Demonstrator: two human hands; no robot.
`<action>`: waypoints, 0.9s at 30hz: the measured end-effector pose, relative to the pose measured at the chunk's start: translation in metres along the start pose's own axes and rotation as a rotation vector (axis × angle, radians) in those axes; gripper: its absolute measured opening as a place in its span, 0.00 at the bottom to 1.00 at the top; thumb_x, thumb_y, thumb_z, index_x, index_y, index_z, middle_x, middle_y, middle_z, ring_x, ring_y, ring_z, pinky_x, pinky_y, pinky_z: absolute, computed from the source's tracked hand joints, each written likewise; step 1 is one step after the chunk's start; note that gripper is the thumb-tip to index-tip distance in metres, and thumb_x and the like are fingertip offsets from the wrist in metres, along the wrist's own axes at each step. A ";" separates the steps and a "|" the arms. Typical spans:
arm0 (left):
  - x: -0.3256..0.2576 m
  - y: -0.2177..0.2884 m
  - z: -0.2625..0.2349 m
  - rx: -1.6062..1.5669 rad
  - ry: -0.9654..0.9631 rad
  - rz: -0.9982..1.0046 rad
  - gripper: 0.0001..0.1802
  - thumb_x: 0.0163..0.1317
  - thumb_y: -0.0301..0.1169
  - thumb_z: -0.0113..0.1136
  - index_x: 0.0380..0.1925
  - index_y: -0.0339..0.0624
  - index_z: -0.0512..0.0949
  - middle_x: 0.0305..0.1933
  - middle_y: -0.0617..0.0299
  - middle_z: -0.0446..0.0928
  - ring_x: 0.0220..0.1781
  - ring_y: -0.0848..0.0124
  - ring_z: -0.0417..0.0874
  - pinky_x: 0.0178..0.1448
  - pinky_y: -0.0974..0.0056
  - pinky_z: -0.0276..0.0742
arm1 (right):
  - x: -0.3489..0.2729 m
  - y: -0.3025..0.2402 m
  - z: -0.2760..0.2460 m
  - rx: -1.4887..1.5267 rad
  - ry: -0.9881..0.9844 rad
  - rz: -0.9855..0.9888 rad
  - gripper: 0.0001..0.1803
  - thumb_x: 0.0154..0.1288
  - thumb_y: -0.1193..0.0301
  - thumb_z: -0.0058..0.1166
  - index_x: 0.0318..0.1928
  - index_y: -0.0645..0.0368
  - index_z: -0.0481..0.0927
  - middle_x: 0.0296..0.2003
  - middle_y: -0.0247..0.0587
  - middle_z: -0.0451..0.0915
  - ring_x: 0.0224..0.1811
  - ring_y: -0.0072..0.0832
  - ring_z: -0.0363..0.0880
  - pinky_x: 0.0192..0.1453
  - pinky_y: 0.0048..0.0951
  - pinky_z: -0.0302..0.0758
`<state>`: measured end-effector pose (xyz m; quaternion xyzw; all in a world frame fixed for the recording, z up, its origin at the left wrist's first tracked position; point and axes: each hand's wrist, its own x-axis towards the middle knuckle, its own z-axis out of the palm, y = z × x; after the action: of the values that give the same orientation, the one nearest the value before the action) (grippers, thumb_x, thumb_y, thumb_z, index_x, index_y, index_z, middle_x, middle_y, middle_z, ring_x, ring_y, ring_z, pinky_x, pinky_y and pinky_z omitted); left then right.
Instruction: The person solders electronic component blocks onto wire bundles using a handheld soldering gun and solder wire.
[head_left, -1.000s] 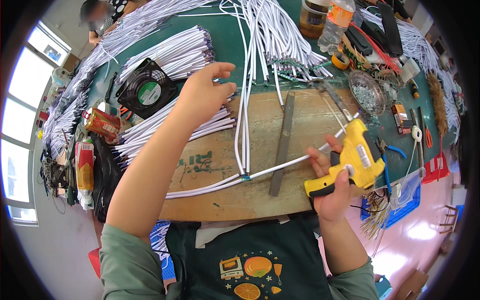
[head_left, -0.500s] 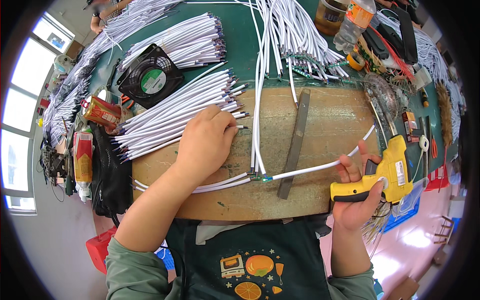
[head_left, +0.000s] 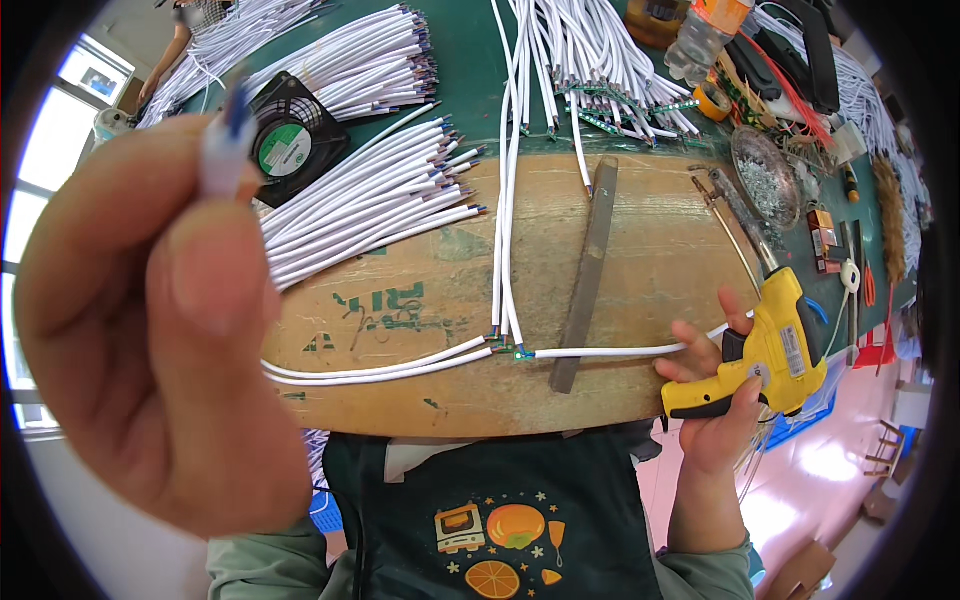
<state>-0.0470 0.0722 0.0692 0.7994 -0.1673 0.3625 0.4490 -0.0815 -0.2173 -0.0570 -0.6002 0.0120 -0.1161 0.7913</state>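
Note:
My left hand (head_left: 190, 370) is raised close to the camera and slightly blurred. Between its thumb and fingers it pinches the end of a white cable (head_left: 222, 165), where a bit of blue wire shows; the rest of that cable is hidden. At the board's right edge, a yellow and black soldering gun (head_left: 797, 345) lies across my right hand (head_left: 712, 410), its metal barrel pointing away from me. My right thumb presses on the grip while the other fingers are loosely spread. Several white cables meet at small joints with coloured wires (head_left: 522, 353) on the brown board (head_left: 450, 270).
A grey metal bar (head_left: 585, 280) lies on the board. Bundled white cables (head_left: 370, 200) and a black fan (head_left: 290, 140) are at the left. More cables (head_left: 580, 60) hang over the back. A dish of clear bits (head_left: 768, 180) and a plastic bottle (head_left: 705, 45) stand right.
My left hand has left the cable bundle and come up close to the camera with a white cable end. The soldering gun stays in my right hand, nearly in place.

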 end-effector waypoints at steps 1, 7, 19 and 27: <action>0.002 0.007 -0.008 0.076 -0.057 -0.009 0.14 0.63 0.30 0.57 0.44 0.32 0.74 0.34 0.54 0.77 0.27 0.77 0.68 0.30 0.73 0.63 | -0.001 -0.004 0.001 -0.011 -0.012 -0.007 0.35 0.66 0.50 0.49 0.60 0.64 0.57 0.63 0.57 0.60 0.48 0.38 0.80 0.42 0.30 0.84; -0.041 0.014 0.019 -0.450 -0.885 -0.702 0.08 0.57 0.27 0.63 0.37 0.38 0.80 0.33 0.59 0.79 0.32 0.67 0.78 0.36 0.66 0.72 | -0.021 -0.016 0.013 0.001 -0.083 0.055 0.35 0.57 0.60 0.64 0.59 0.59 0.61 0.38 0.44 0.78 0.31 0.27 0.79 0.35 0.26 0.77; -0.097 0.008 0.047 -0.505 -0.867 -0.969 0.08 0.62 0.27 0.60 0.39 0.34 0.79 0.31 0.62 0.76 0.25 0.80 0.76 0.26 0.74 0.71 | -0.025 -0.010 0.044 -0.179 -0.478 0.257 0.23 0.59 0.80 0.57 0.55 0.58 0.66 0.36 0.37 0.76 0.37 0.23 0.74 0.41 0.23 0.72; -0.102 0.015 0.042 -0.612 -0.711 -1.107 0.08 0.63 0.26 0.60 0.39 0.34 0.77 0.30 0.61 0.77 0.24 0.78 0.77 0.27 0.74 0.73 | -0.023 -0.012 0.043 -0.433 -0.656 0.032 0.29 0.59 0.83 0.55 0.60 0.61 0.61 0.33 0.37 0.75 0.35 0.23 0.73 0.40 0.24 0.71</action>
<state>-0.1068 0.0229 -0.0106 0.6750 0.0320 -0.2627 0.6887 -0.0993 -0.1755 -0.0360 -0.7581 -0.2081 0.0994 0.6100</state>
